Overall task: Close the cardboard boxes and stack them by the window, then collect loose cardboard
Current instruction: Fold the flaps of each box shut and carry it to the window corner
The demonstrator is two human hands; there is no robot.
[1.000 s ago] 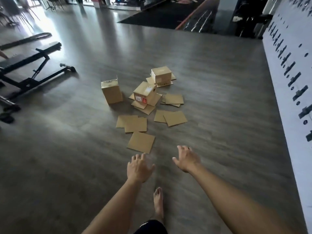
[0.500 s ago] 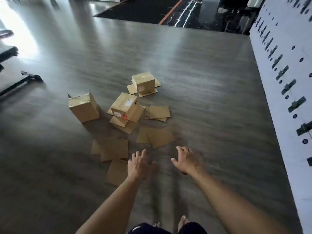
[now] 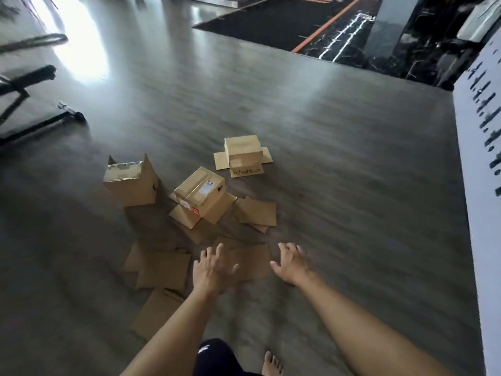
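— Head view first: where are the hands?

— Both reach forward over the floor (image 3: pixel 339 158). The left hand (image 3: pixel 210 271) has its fingers spread and loose, grasping nothing, and it hangs in front of the loose cardboard sheets (image 3: pixel 165 270). The right hand (image 3: pixel 291 264) is also spread and relaxed, holding nothing, over bare floor just right of the sheets.

— And the boxes?

— Three of them, beyond the hands. The tall box (image 3: pixel 131 181) stands upright at the left with its top flaps raised. The tilted box (image 3: pixel 199 196) lies near the middle, leaning on flat cardboard, with a white label on top and a red mark on its side. The far box (image 3: pixel 243 151) sits behind them, its flaps splayed flat on the floor around it, with handwriting on the near flap.

— Anything else?

— A black metal frame (image 3: pixel 32 109) at the left edge, a white wall (image 3: pixel 477 185) with dark marks on the right, and a bare foot (image 3: pixel 272 365) at the bottom. Much is blurred.
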